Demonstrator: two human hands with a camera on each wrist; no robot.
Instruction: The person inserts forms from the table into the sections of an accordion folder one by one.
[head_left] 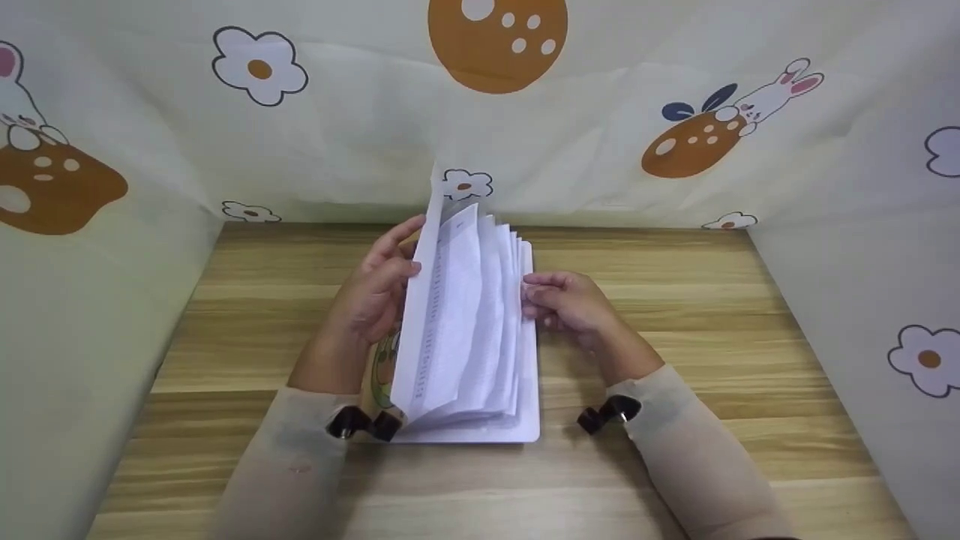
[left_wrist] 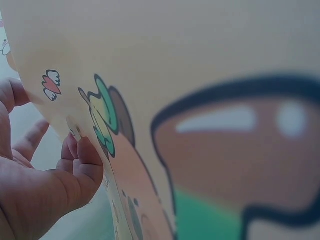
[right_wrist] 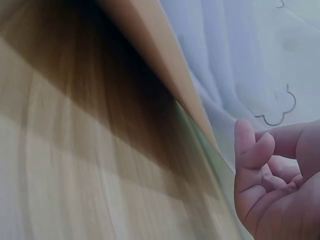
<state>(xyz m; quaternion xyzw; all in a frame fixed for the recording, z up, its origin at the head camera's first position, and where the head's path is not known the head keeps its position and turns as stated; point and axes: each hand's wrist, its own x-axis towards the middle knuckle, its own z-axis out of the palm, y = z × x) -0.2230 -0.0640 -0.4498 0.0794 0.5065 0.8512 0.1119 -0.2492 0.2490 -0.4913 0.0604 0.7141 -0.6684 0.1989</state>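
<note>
A notebook (head_left: 469,322) with white pages stands partly open on the table, its leaves fanned out and leaning. Its cover (left_wrist: 125,45), tan with cartoon drawings, fills most of the left wrist view. My left hand (head_left: 375,289) holds the raised cover side at its left edge, fingers and thumb bent at that edge. On the opposite side, my right hand (head_left: 566,300) pinches the right edge of the notebook. In the right wrist view, the thumb and fingers (right_wrist: 250,165) meet at the edge of the back cover (right_wrist: 160,55). Their exact contact is partly hidden.
A wood-grain table (head_left: 675,420) lies under the notebook. Pale cloth walls (head_left: 360,150) with rabbit, flower and orange fruit prints stand at the back and both sides. Black clamp-like mounts (head_left: 364,424) sit on both wrists.
</note>
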